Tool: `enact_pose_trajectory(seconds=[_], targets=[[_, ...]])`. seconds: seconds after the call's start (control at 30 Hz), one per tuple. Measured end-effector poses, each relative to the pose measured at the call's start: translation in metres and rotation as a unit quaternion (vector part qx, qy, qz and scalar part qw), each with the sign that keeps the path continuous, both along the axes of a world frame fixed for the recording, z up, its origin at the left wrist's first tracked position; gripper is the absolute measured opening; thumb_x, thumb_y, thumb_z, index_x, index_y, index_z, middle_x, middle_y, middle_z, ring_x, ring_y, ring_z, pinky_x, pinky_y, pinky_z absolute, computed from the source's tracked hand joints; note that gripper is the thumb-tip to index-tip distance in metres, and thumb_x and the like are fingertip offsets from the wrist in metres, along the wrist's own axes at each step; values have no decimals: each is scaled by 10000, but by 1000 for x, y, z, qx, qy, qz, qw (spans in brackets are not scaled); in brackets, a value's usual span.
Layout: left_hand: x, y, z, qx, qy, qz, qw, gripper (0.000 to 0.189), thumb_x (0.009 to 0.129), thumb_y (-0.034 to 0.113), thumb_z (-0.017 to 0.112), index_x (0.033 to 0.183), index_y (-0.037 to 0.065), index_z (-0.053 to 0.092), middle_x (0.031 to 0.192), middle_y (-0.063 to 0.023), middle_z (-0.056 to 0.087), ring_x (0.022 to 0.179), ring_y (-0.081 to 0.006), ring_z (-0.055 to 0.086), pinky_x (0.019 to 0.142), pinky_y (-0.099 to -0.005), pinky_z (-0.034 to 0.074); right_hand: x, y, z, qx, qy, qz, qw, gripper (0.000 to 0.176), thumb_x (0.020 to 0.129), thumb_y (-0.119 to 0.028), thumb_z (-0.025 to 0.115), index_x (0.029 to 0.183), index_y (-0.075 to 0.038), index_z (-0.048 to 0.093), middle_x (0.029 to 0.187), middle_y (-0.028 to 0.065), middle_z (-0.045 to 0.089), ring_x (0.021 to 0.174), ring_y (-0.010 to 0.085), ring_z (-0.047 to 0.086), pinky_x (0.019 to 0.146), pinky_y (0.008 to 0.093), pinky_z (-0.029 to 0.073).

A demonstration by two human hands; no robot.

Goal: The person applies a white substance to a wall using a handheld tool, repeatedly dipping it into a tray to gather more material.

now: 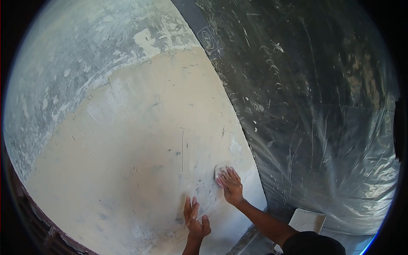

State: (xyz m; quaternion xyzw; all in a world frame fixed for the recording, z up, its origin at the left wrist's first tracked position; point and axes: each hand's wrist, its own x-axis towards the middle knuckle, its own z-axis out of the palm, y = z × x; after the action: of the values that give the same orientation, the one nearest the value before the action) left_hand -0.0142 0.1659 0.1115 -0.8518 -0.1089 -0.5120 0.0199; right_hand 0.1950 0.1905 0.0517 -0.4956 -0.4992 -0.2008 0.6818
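Note:
My right hand (232, 187) presses a small flat pad (222, 168) against the plastered wall (148, 123). The pad is pinkish and smeared with white; whether it is a spreader or a sanding pad is not clear. Its fingers lie over the pad and hide part of it. Lower and to the left, my left hand (196, 221) is raised in front of the wall, fingers apart, with nothing in it. White residue shows on its fingertips. Around both hands the cream coating has grey smudges and paler patches, and a thin dark vertical line runs above them.
Rough grey-and-white surface (85, 55) borders the cream area at the upper left. Dark plastic sheeting (306, 106), splashed with white, covers the right side along the wall's edge. A pale tray (307, 220) coated with white material stands at the lower right, beside my forearm.

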Motion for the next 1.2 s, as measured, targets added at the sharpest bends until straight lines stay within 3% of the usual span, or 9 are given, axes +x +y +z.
enact_pose_trajectory(seconds=[0.07, 0.13, 0.2, 0.4, 0.53, 0.73, 0.83, 1.0, 1.2], targets=[[-1, 2, 1, 3, 1, 7, 1000, 484, 885, 110, 526, 1334, -52, 450, 1329, -372, 539, 1355, -532, 400, 1115, -566, 316, -40, -42, -69, -74, -39, 84, 993, 380, 842, 23, 630, 1189, -109, 711, 1250, 98, 689, 1288, 316, 570, 1149, 481, 336], [-4, 1, 0, 5, 5, 16, 1000, 481, 888, 111, 523, 1336, -49, 449, 1334, -364, 541, 1357, -531, 398, 1115, -567, 316, -43, -69, -79, -111, -69, 115, 985, 391, 833, 47, 624, 1177, -113, 718, 1233, 87, 699, 1271, 301, 588, 1139, 466, 357], [-5, 2, 1, 3, 2, 27, 1000, 468, 900, 122, 514, 1331, -48, 453, 1336, -365, 539, 1362, -529, 393, 1116, -562, 317, -21, -71, -47, -35, -46, 189, 980, 428, 805, 109, 606, 1150, -110, 731, 1207, 84, 712, 1225, 287, 624, 1104, 434, 403], [-1, -3, -4, -13, -7, 30, 999, 457, 915, 135, 506, 1332, -44, 454, 1339, -364, 537, 1371, -518, 388, 1117, -550, 322, 94, -2, 136, 94, -10, -69, 993, 421, 853, 56, 612, 1247, -76, 679, 1319, 167, 638, 1319, 337, 537, 1094, 467, 366], [2, -7, -9, -21, -15, 22, 999, 459, 913, 132, 507, 1335, -42, 454, 1344, -362, 534, 1370, -516, 390, 1114, -551, 325, 51, 28, 87, 75, -17, -83, 994, 417, 822, 8, 645, 1231, -67, 675, 1275, 162, 647, 1305, 380, 521, 1110, 474, 340], [-4, -7, -7, -5, -6, 36, 999, 456, 906, 117, 513, 1328, -45, 452, 1351, -366, 523, 1363, -522, 395, 1121, -559, 321, -61, -73, -93, -117, -107, 131, 979, 472, 787, 98, 611, 1161, -168, 726, 1244, 34, 682, 1274, 242, 574, 1094, 413, 391], [-6, -3, -9, -25, -12, 36, 999, 455, 905, 122, 516, 1324, -43, 454, 1347, -364, 527, 1358, -526, 399, 1124, -559, 318, -23, -73, -44, -56, -52, 163, 984, 479, 772, 140, 602, 1128, -149, 738, 1199, 59, 713, 1219, 246, 623, 1058, 387, 427], [-1, -7, -7, -20, -11, 26, 999, 449, 904, 105, 506, 1323, -47, 453, 1351, -381, 509, 1354, -530, 406, 1107, -557, 354, 104, -12, 116, 100, -9, -69, 993, 499, 788, 123, 573, 1251, -36, 669, 1302, 174, 648, 1298, 357, 553, 1097, 452, 383], [9, -6, -13, -32, -19, 10, 999, 456, 905, 109, 502, 1328, -49, 438, 1335, -412, 493, 1347, -531, 413, 1086, -538, 405, 75, 33, 45, 51, 6, -32, 998, 498, 782, 97, 609, 1259, -35, 663, 1308, 178, 641, 1341, 375, 506, 1181, 503, 306]])
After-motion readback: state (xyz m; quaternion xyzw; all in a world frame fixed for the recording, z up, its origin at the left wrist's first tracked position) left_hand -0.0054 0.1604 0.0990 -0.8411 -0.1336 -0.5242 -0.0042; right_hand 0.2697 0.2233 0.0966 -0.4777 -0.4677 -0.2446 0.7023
